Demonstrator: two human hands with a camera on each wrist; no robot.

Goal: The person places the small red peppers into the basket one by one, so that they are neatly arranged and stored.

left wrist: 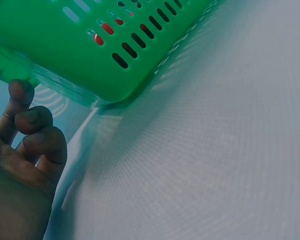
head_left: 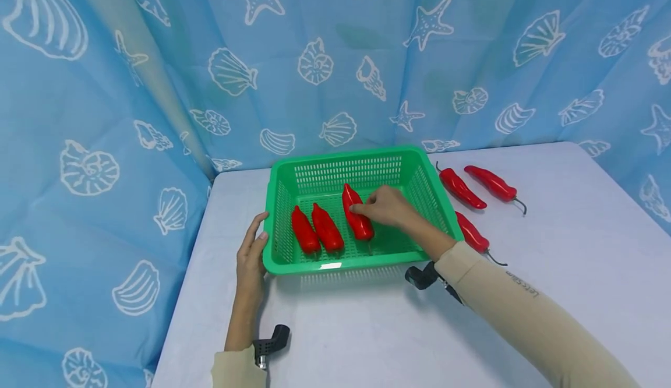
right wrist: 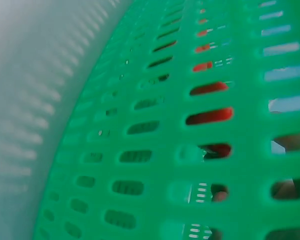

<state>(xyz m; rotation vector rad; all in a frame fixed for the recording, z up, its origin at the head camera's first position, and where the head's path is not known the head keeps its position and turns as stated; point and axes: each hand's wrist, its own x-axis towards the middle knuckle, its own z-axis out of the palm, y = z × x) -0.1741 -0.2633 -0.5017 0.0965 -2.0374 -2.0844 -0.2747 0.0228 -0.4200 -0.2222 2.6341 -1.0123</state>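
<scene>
A green plastic basket [head_left: 346,267] with slotted walls stands on the table. My right hand [head_left: 388,206] reaches over its near right side and pinches a red chili pepper [head_left: 362,225] inside, the thumb against its skin. Left of that pepper, two more red peppers, a left one [head_left: 305,232] and a right one [head_left: 327,230], lie side by side on the basket floor. At the left rim, my left hand [head_left: 250,265] touches the basket with its fingertips, the fingers loosely bent in the left wrist view. The basket wall [right wrist: 160,140] mostly hides my right hand in the right wrist view.
Right of the basket, several red peppers lie on the white tablecloth [head_left: 550,213]: one by the rim [head_left: 461,188], one farther right [head_left: 493,183], and one nearer [head_left: 472,233], partly hidden by the basket. A blue shell-patterned curtain [head_left: 335,56] hangs behind and at the left.
</scene>
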